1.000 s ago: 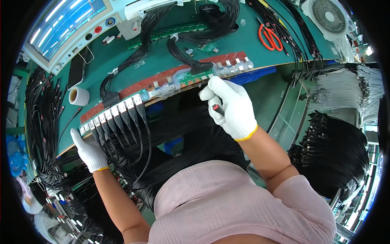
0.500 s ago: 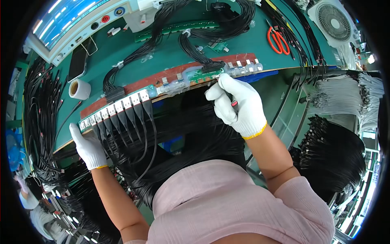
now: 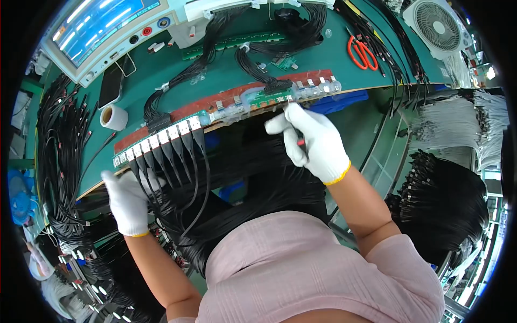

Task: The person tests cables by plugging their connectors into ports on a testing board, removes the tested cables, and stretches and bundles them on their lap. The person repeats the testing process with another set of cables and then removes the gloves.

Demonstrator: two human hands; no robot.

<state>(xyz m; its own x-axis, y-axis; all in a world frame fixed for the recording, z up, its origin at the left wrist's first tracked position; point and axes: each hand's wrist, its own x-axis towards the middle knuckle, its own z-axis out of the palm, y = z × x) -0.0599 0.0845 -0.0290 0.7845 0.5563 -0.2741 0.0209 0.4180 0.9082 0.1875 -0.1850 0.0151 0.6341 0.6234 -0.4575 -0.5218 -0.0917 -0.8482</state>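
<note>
My left hand (image 3: 130, 203), in a white glove, is just below the left end of the connector strip (image 3: 156, 141). Its thumb is spread away, and its other fingers reach behind the black cables (image 3: 175, 153) that hang plugged into the strip. Gloved too, my right hand (image 3: 318, 139) is curled just below the green circuit board (image 3: 272, 98). A small red-tipped thing (image 3: 301, 142) shows between its fingers; its kind is unclear. The thumb and index finger sit close to the board's edge.
An instrument with a screen (image 3: 107, 32), a phone (image 3: 111, 83) and a tape roll (image 3: 114, 117) are on the left. Red scissors (image 3: 362, 53) and a fan (image 3: 439, 27) are at right. Black cable bundles (image 3: 59, 145) lie along the bench's left side; more (image 3: 447, 204) hang at right.
My left hand has come away from the strip's left end, moving right and slightly down to the cables. My right hand has shifted slightly left. The view has turned slightly.
</note>
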